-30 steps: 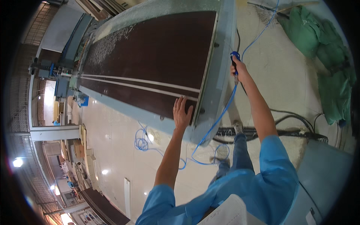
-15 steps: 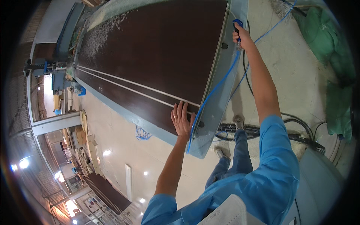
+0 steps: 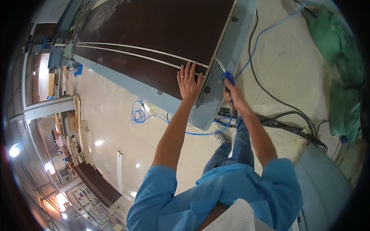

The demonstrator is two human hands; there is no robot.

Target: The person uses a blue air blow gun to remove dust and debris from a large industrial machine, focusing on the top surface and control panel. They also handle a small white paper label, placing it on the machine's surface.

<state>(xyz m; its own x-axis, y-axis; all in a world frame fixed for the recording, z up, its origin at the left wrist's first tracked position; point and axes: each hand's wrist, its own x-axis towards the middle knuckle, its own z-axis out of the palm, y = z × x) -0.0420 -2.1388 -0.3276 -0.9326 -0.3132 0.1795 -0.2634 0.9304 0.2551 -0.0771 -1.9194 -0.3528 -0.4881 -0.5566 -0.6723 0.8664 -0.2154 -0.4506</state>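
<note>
I have the left hand [image 3: 189, 82] flat on the near end of the dark board [image 3: 165, 27], fingers a little spread and wrapped around nothing, its fingertips over two pale stripes [image 3: 202, 66] that run along the board toward the far left. My right hand [image 3: 235, 96], slightly blurred, is closed around the grip of a blue gun [image 3: 229, 78], to the right of the board's end. The gun's thin bent nozzle points up and left at the board's end edge; I can't tell whether the tip touches it.

The board lies on a pale blue desk [image 3: 204, 111], which shows along its near side and past its end. White shavings [image 3: 101, 20] cover part of the board's surface, at the upper left and well apart from both hands.

I see a blue hose [image 3: 200, 134] curving across the floor [image 3: 115, 129] below the desk corner, with a loose coil farther left. A second blue line [image 3: 251, 57] runs toward the upper right, close to a black cable [image 3: 277, 101]. Green sacking [image 3: 322, 34] is heaped at the far right, and another dark striped board [image 3: 94, 181] shows at the lower left.
</note>
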